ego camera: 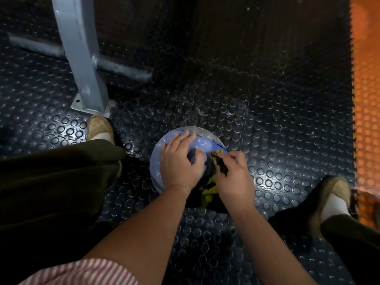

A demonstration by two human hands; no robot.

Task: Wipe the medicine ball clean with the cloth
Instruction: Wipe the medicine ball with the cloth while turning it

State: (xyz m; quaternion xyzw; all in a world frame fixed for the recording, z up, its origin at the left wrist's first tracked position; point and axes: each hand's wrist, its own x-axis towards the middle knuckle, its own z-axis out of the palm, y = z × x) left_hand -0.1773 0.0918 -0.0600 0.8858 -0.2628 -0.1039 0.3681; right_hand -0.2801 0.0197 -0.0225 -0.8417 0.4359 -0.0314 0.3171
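Two hands meet on the ball (203, 143), which sits on the black studded floor (267, 99) just below the middle of the frame, between the person's shoes. The left hand (178, 161) lies over the ball's top and left side, fingers straight and spread, pressing on it and gripping nothing. The right hand (234, 177) has its fingers curled round a bunched yellow-green and dark cloth (207, 194), holding it against the ball's lower right side. The ball is blue with pale, dusty patches along its far edge. A grey post (82, 58) stands in the upper left of the frame, and an orange mat (366, 99) runs down the right edge.
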